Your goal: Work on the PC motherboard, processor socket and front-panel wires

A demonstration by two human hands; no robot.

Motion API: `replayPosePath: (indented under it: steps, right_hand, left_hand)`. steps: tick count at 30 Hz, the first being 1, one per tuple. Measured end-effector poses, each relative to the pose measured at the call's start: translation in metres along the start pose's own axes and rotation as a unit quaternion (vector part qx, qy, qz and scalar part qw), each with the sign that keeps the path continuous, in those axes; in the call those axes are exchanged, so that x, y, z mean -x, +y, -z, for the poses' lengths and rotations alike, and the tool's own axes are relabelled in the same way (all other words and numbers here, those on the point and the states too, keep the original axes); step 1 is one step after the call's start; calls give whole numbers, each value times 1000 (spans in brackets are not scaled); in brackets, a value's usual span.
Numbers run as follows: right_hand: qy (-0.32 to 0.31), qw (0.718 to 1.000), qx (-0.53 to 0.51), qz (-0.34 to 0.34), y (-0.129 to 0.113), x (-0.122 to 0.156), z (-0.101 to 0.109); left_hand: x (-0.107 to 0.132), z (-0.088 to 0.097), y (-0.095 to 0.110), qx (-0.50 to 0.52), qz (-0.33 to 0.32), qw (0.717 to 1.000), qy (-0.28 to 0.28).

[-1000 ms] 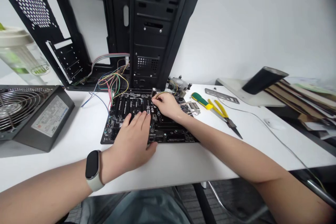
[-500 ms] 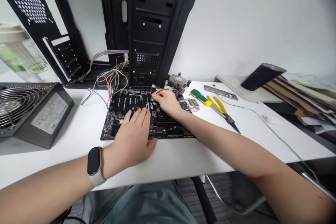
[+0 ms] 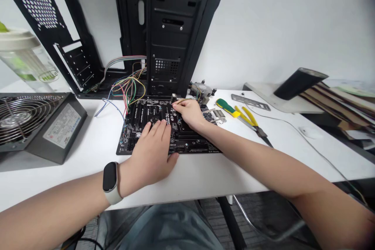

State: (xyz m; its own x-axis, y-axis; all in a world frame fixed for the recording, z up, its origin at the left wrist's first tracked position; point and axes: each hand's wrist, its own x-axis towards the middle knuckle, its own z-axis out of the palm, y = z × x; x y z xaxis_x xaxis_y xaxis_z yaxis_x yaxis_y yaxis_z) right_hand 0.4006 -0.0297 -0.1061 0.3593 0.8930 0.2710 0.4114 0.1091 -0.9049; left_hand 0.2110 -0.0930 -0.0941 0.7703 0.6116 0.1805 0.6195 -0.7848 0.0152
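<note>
A black motherboard (image 3: 140, 122) lies flat on the white table in front of the computer case. My left hand (image 3: 155, 148) rests palm down on its near part, fingers stretched out and the thumb over the front edge. Toward the board's back, my right hand (image 3: 190, 112) has its thumb and forefinger pinched together. A thin tan cable (image 3: 184, 100) runs along these fingers and appears held in them; its end is hidden. Loose coloured wires (image 3: 129, 88) hang out of the case at the board's back left corner.
The black computer case (image 3: 175, 39) towers behind the board. A power supply (image 3: 63, 125) sits left, with a clear cup (image 3: 29, 60) behind it. To the right lie a green-yellow screwdriver (image 3: 227, 107), pliers (image 3: 250, 119) and a metal I/O plate (image 3: 250, 102); a CPU cooler (image 3: 202, 90) stands behind.
The view has shifted slightly, so everything sits a little further right. Both hands keep their places on the motherboard.
</note>
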Motion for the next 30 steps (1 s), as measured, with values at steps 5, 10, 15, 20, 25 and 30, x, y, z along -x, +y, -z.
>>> replayPosePath:
  steps: [5,10,15,20,25,30]
  right_hand:
    - [17,999,-33,-3,1,-1,1]
    - [39,996,-75,-5,-1,0,1]
    - [27,994,-108,-12,-12,0,1]
    - [50,990,-124,-43,-44,-17,44]
    - [65,995,-49,-50,-75,-33,125]
    - [120,977,164,-70,-53,-47,169]
  left_hand:
    - [1,1,0,17,1,1000,-14]
    - [0,2,0,26,2,999,-22]
    - [1,2,1,24,4,1000,-20]
    - [1,2,1,29,9,999,-17]
    - [2,3,1,36,5,999,-36]
    - [1,5,0,31,13,999,-42]
